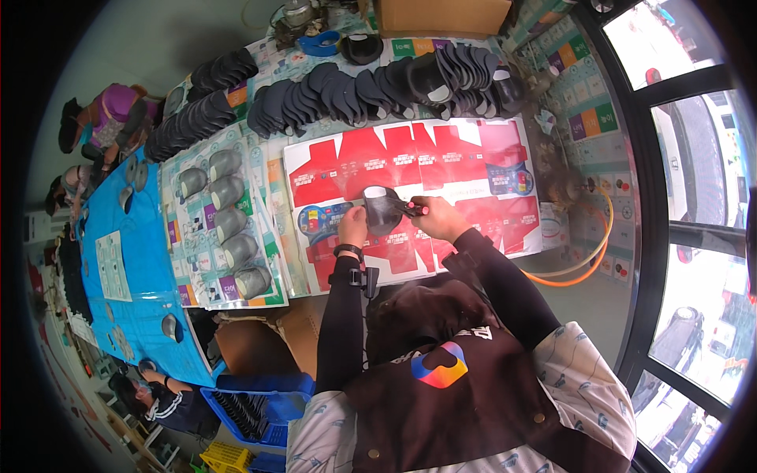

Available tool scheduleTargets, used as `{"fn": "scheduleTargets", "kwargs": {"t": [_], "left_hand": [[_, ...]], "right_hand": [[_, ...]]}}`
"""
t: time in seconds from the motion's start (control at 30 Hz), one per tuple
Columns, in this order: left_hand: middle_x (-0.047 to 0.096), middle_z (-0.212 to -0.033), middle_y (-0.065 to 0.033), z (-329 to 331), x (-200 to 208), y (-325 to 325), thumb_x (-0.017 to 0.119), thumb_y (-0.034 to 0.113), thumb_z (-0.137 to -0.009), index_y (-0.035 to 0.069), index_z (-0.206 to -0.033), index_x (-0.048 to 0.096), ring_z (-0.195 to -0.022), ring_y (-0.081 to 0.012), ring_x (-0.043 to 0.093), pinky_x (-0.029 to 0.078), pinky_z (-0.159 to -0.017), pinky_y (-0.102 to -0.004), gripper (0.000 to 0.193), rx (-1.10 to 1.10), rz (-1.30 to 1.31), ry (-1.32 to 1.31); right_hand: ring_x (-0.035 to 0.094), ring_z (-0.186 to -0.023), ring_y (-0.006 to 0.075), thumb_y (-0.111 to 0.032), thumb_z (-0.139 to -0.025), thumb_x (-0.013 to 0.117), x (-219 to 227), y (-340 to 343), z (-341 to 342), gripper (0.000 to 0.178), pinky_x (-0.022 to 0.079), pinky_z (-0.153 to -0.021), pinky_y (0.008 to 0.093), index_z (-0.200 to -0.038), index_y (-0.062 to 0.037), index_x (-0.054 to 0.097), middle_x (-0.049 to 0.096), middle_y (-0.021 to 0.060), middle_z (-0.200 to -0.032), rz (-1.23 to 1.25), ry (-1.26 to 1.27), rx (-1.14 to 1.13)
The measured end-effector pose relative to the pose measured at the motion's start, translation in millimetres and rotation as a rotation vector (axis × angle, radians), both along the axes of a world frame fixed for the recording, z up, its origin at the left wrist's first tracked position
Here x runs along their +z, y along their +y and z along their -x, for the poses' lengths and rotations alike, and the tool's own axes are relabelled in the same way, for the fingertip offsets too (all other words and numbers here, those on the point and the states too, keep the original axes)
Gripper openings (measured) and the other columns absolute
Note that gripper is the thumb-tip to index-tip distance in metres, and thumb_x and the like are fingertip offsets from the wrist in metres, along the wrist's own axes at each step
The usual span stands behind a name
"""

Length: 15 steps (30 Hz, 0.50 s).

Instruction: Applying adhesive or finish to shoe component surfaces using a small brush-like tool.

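Note:
On the red and white printed sheet [473, 206] lies a dark grey, cup-shaped piece [382, 213] with a white patch at its far edge. My left hand [353, 229] is closed on the left edge of this piece, fingertips pressed to its side. From the right, my right hand [441, 219] grips a small black tool [408, 208] with pinkish-red parts. The tool's dark end meets the right side of the piece. Its exact kind is too small to make out.
Dark curved pieces stand in stacked rows [315, 98] along the far side. Several grey rounded pieces [229, 191] sit on the left. A blue-covered table [142, 252] lies beyond them, with other people [154, 398] around it. An orange hose [579, 276] curves at right, near the windows.

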<state>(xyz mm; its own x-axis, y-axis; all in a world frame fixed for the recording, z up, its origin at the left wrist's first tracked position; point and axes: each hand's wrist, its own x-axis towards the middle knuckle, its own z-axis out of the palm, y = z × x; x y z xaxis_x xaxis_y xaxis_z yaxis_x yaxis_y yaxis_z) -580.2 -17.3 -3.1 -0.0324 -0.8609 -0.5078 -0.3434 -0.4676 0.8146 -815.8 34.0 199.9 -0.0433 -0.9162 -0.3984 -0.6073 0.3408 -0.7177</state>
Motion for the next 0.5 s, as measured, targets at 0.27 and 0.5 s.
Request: {"fn": "scheduleTargets", "kwargs": {"t": [0.27, 0.5], "left_hand": [[0.077, -0.096, -0.0128, -0.3, 8.2, -3.2, 0.065, 0.035, -0.099, 0.002, -0.112, 0.073, -0.087, -0.0231, 0.074, 0.056, -0.078, -0.036, 0.036, -0.008, -0.079, 0.003], [0.078, -0.097, -0.0138, 0.0, -0.8, -5.4, 0.066, 0.033, -0.097, 0.002, -0.112, 0.073, -0.091, -0.025, 0.075, 0.056, -0.08, -0.0368, 0.035, -0.058, 0.048, -0.06]], "right_hand": [[0.066, -0.09, 0.0486, -0.02, -0.085, 0.062, 0.3, 0.1, 6.8, 0.026, 0.053, -0.079, 0.0534, -0.101, -0.0015, 0.07, 0.069, 0.0289, -0.09, -0.011, 0.084, -0.075], [0.065, -0.089, 0.0499, -0.022, -0.088, 0.061, -2.3, 12.8, 1.6, 0.025, 0.052, -0.077, 0.0526, -0.098, -0.002, 0.071, 0.068, 0.0287, -0.088, 0.07, -0.062, -0.079]]}}
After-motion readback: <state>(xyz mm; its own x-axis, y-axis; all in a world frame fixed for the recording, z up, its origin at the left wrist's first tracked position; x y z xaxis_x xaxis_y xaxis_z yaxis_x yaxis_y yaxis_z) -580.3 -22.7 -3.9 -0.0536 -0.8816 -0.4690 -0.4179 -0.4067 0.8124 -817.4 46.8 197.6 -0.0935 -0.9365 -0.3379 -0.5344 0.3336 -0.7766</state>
